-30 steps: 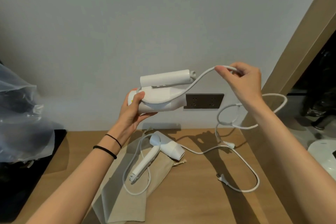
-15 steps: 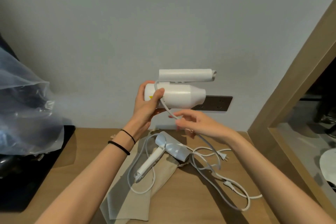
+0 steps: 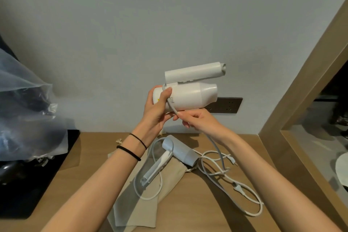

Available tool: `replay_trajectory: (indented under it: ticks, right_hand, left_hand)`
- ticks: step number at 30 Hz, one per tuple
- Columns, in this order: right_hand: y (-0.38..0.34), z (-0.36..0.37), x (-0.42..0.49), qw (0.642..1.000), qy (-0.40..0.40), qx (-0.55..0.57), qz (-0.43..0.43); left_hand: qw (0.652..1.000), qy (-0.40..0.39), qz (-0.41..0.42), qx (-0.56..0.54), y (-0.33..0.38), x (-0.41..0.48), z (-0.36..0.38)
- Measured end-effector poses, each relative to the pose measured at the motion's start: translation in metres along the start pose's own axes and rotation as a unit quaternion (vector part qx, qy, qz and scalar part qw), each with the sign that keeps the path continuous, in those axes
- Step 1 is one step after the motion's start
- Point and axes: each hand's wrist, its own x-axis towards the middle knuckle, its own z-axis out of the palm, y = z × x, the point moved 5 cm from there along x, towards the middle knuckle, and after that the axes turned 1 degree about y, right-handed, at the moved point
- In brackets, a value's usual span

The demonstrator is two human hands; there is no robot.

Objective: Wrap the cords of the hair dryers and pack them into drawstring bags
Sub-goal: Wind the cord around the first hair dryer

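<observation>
Cord-wrap step. L hand point(image 3: 156, 108) grip tight round folded dryer point(image 3: 190, 98), thumb pinning cord point(image 3: 172, 106); R hand point(image 3: 198, 121) pinching cord below. Next imo: keep tension, loop round body.

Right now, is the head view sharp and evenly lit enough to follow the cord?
Head view: folded white plastic hair dryer and its white cord look sharp; soft shadows fall on the wooden tabletop; wide-angle lens slants the wooden frame at right.

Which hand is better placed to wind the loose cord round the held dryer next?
Right. The right hand pinches the cord just below the folded hair dryer, while the left hand grips its body, thumb pinning the cord.
</observation>
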Motion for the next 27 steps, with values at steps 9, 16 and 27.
replay_trajectory:
  ticks: [9, 16, 27]
  right_hand:
    - [0.026, -0.039, 0.001, 0.991, -0.012, -0.064, 0.113]
    - [0.025, -0.081, 0.001, 0.991, 0.038, -0.085, 0.094]
    - [0.005, -0.067, 0.005, 0.974, 0.034, -0.211, 0.081]
  left_hand:
    - [0.995, -0.096, -0.005, 0.011, 0.009, 0.006, -0.005]
    - [0.957, -0.261, -0.024, 0.126, 0.002, 0.011, -0.018]
    - [0.896, -0.281, 0.058, 0.339, -0.01, -0.007, -0.007]
